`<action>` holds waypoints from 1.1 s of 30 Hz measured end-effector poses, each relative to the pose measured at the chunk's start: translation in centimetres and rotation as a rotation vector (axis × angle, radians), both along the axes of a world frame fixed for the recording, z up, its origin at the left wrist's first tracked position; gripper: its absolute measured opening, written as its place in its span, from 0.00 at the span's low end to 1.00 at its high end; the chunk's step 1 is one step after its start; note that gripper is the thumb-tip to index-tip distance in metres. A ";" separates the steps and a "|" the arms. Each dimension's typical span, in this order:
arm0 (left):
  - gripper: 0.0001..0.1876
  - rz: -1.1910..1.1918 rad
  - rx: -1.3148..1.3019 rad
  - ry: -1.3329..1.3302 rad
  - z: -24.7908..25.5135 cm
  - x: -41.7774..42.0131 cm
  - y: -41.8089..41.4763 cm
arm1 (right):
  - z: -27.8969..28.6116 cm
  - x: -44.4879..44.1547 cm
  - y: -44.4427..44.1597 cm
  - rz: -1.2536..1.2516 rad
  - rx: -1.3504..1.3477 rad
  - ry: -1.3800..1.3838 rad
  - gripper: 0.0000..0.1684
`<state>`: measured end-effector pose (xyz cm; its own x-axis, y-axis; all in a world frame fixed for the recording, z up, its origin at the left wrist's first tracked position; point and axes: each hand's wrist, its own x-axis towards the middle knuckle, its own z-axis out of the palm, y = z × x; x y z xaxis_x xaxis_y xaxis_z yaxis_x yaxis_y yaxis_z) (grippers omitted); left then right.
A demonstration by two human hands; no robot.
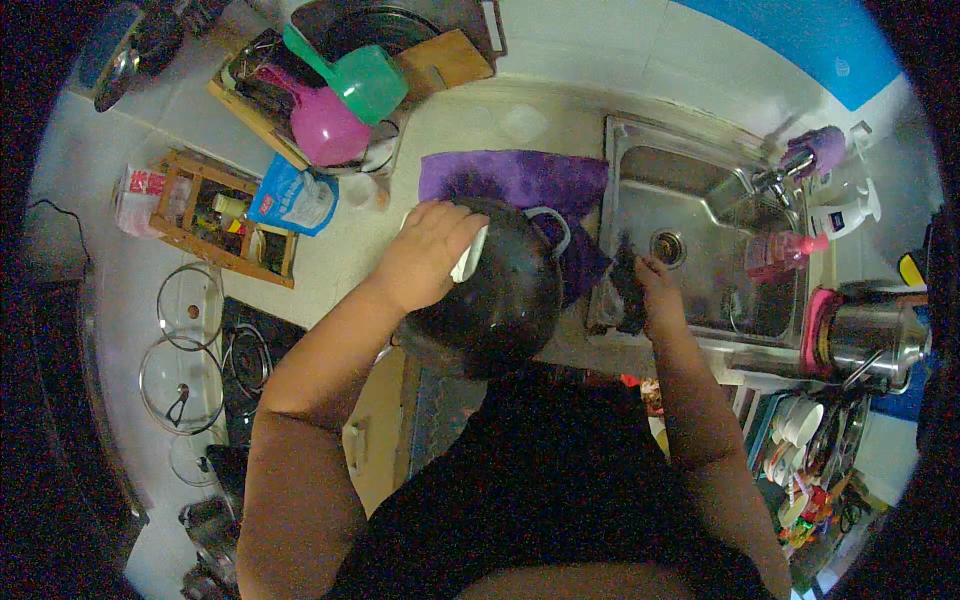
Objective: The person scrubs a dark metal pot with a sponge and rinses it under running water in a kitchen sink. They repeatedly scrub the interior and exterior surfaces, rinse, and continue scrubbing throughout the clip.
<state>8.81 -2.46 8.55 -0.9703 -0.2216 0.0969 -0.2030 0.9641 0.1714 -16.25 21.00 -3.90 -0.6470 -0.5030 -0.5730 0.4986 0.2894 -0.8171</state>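
My left hand [431, 255] lies over a white sponge or folded cloth [470, 256] and presses it onto a dark round pot [510, 300]. The pot is in front of my chest at the counter's front edge, and a pale grey loop handle [553, 225] sticks out on its right. Behind and partly under it a purple cloth [514, 176] is spread on the counter. Over the left edge of the steel sink [720, 180], my right hand [660, 285] has curled fingers beside a dark shape [626, 281]. Whether it grips that shape is unclear in the dim light.
A faucet [780, 176], a pink bottle [780, 255] and a white spray bottle [840, 217] stand at the sink. To its right is a steel pot [870, 337]. Pink [330, 131] and green [371, 82] dippers, a blue pouch [296, 195] and a wooden rack [225, 217] lie left.
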 end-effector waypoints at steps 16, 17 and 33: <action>0.36 0.106 0.015 0.076 -1.3 2.0 0.0 | 1.5 1.3 0.0 0.091 -0.046 -0.030 0.18; 0.36 0.111 0.012 0.075 -1.2 2.0 -0.1 | 0.8 1.1 -0.1 0.110 -0.070 -0.009 0.19; 0.36 0.189 0.039 0.043 -0.8 3.7 1.0 | -2.0 1.8 -0.9 0.271 -0.081 0.065 0.19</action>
